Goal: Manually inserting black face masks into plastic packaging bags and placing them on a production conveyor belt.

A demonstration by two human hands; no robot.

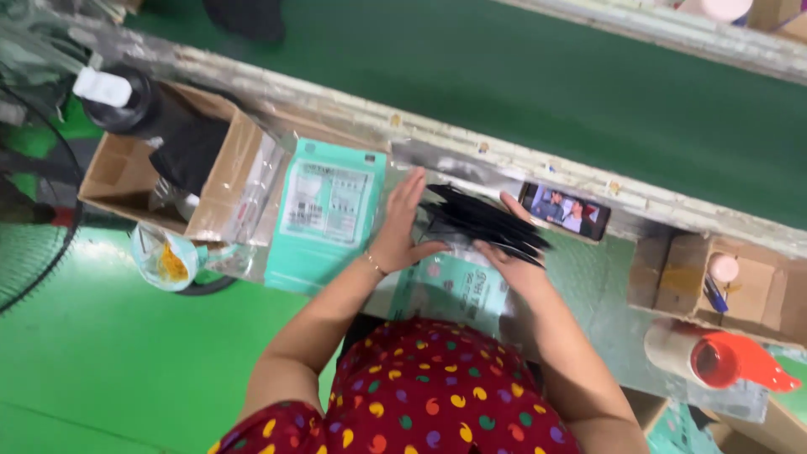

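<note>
A green conveyor belt [521, 76] runs across the top, edged by a worn pale rail [353, 113]. A phone [564, 211] with a lit screen leans against that rail. On the left, an open cardboard box [126, 172] holds black material, with a teal printed pouch [326, 217] lying just beside it. On the right sits a small cardboard box [740, 290], and near it a tape dispenser [723, 357] with a red handle. A fan guard [34, 210] stands over the green floor [109, 361].

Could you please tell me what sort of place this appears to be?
Probably a factory packing station: a long green conveyor belt, a stack of teal printed packaging bags, and an open brown cardboard box beside the bench.
</note>
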